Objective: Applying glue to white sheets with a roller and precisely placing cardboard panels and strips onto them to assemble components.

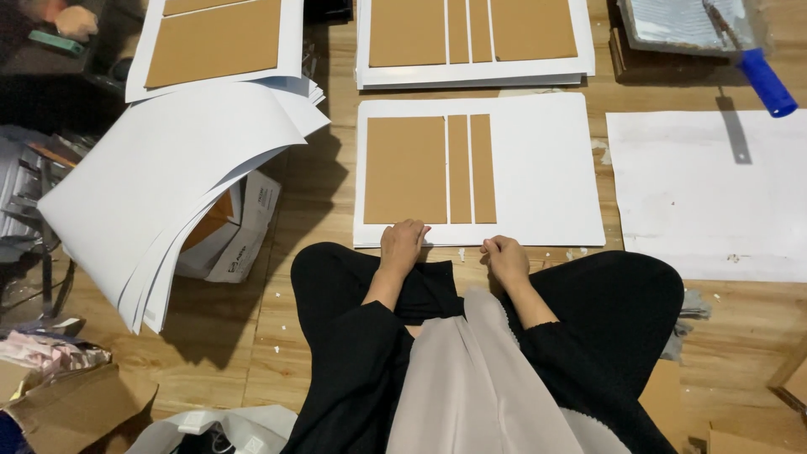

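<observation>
black-clad knees and a pale grey cloth [471,378] across the lap fill the view nearest the camera, the person sitting cross-legged on a wooden floor [252,336]. going left to right: at the far left a crumpled brown cardboard scrap [76,403] lies by the floor edge, and above it a thick stack of white sheets [168,185] droops over a white carton [244,227] with dark printing on its side. above that, another white sheet carries a brown board [214,40]. in the middle lies the white sheet [546,176] being worked, directly ahead of both hands, its long axis running left to right; on its left half sit one wide brown card panel [405,168] and two narrow brown strips [471,168], all standing lengthwise away from the person, with the right half bare. the left hand [402,244] rests palm down on the sheet's near edge, fingers loosely curled, touching the bottom of the wide panel, gripping nothing that shows. the right hand [506,256] sits just beside the near edge below the strips, fingers curled in; whether it pinches anything i cannot tell. the left hand is nearer the panel, the right nearer the strips. beyond, a finished stack [475,34] shows the same layout with a fourth panel. to the right lies a smudged white sheet [706,193], and at top right a paint tray [689,25] with a blue-handled roller [769,84].
</observation>
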